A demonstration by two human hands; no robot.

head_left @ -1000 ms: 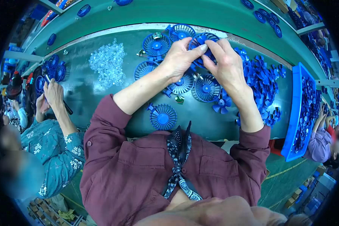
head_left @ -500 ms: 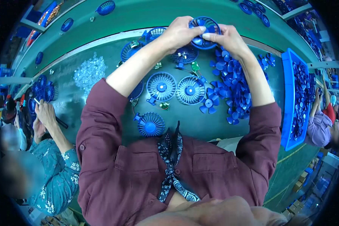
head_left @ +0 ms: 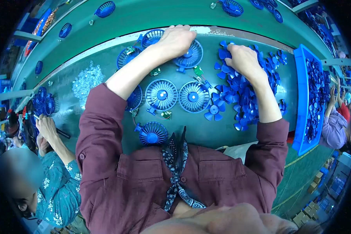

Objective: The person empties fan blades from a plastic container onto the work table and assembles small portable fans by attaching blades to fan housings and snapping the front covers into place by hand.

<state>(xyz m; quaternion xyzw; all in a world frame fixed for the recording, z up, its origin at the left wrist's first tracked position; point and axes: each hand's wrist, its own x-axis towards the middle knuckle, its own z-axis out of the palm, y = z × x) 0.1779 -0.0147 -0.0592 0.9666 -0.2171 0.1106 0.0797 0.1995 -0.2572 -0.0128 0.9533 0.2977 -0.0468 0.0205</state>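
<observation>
My left hand (head_left: 176, 40) is at the back of the work surface, its fingers curled at the upper edge of a round blue fan housing (head_left: 192, 57); its fingertips are partly hidden. On the pile of blue fan blades (head_left: 243, 91) lies my right hand (head_left: 243, 61), thumb and index finger apart, touching blades at the upper left. Two more housings (head_left: 161, 94) (head_left: 194, 97) lie side by side nearer to me. Another housing (head_left: 153, 133) is close to my chest. Small green circuit boards (head_left: 166, 115) sit among them.
Small clear parts (head_left: 87, 82) are heaped at the left. A blue crate (head_left: 300, 101) of blades stands at the right. Several housings (head_left: 105, 9) lie on the green belt (head_left: 152, 15) beyond the ledge. A co-worker's hands (head_left: 46, 128) are at the far left.
The housing with a blade in it has left my two hands, which have moved apart. My left hand went left to another housing, my right hand down to the blades. A housing now shows on the belt.
</observation>
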